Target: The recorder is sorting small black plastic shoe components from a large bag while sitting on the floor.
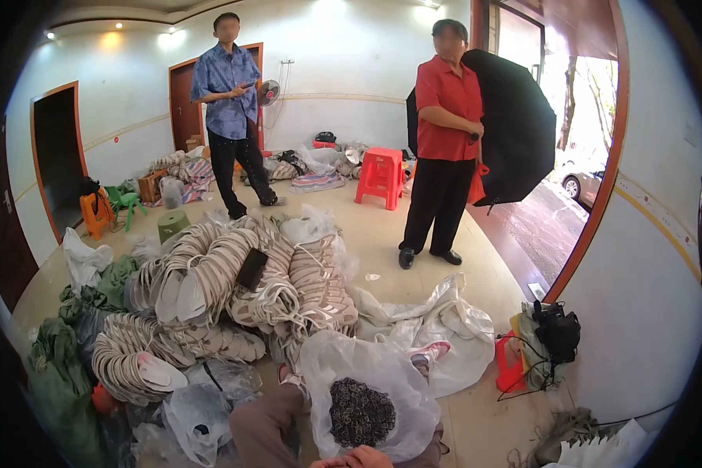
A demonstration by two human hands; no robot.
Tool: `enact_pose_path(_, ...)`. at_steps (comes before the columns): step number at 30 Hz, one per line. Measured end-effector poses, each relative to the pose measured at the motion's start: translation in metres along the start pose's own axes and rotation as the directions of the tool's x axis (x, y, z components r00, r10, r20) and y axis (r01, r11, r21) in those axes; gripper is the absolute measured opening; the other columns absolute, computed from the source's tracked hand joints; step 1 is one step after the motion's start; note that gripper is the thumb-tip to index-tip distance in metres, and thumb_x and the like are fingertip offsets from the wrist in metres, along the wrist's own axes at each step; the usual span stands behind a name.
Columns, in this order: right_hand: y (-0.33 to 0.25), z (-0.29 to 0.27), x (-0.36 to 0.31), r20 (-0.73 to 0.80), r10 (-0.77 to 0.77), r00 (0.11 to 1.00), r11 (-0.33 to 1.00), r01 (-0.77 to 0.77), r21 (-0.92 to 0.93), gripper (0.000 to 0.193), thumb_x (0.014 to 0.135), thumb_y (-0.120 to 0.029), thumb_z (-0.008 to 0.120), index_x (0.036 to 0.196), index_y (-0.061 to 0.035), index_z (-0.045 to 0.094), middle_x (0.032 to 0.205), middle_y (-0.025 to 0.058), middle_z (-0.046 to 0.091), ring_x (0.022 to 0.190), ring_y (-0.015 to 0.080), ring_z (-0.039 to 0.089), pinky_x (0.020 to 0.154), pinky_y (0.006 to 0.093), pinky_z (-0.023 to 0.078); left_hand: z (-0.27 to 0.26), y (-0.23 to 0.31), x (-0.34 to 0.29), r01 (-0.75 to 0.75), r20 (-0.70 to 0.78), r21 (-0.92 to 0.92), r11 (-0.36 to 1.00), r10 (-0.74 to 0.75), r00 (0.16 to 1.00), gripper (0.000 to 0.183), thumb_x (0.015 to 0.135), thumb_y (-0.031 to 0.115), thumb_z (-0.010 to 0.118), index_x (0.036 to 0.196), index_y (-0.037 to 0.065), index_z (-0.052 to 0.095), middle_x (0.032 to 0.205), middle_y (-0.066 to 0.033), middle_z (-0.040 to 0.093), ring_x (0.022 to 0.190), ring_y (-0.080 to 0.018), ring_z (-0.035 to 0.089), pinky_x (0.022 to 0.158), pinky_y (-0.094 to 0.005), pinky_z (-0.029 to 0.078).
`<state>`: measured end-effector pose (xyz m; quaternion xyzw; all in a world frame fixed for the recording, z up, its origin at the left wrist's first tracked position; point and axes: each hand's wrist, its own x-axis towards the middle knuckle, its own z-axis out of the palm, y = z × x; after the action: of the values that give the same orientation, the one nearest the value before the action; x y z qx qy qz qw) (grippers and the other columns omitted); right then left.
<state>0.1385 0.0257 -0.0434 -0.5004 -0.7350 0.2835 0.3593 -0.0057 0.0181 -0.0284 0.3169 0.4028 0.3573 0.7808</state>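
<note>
At the lower edge, my left hand [329,462] and my right hand [366,457] are close together, only partly in the picture. Their visible fingers are curled in, and whatever they hold is hidden. Just beyond them, a translucent white plastic bag [410,390] lies spread open across my lap. Inside it is a heap of small dark ring-like pieces [360,413], too small to name surely. Bundled stacks of beige shoe uppers [210,269] are piled beyond my legs to the left, and a black phone [252,270] rests on top.
A person in a blue shirt [228,90] stands behind the pile. Another in a red shirt [449,93] holds an open black umbrella [515,117] by the doorway. Red stools [381,178] stand between them. White sheeting [460,335] and a black bag [557,331] lie right.
</note>
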Motion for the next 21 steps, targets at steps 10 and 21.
enact_pose_path(10,0.0,-0.011,-0.003,0.081,0.003,0.997,0.998,0.002,-0.058,0.016,0.081,-0.018,0.054,0.079,-0.0029,0.051,0.079,0.0152,0.046,0.071,0.0322,0.046,0.062,0.0403,0.04,-0.004,-0.009,0.014,-0.023,0.022,0.112,0.993,0.02,1.0,0.029,0.065,0.022,0.075,0.071,0.003,0.054,0.064,-0.0063,0.051,0.054,-0.0173,0.047,0.05,-0.0288,0.038)
enact_pose_path(21,0.005,-0.004,-0.007,0.075,-0.31,0.948,0.932,0.318,-0.174,0.009,0.077,-0.012,0.054,0.077,-0.0033,0.051,0.077,0.0129,0.044,0.07,0.0296,0.045,0.061,0.0381,0.039,-0.006,-0.021,0.011,-0.09,-0.025,0.181,0.979,0.096,0.995,0.025,0.065,0.017,0.073,0.06,0.005,0.051,0.065,-0.009,0.056,0.057,-0.022,0.051,0.052,-0.0312,0.04)
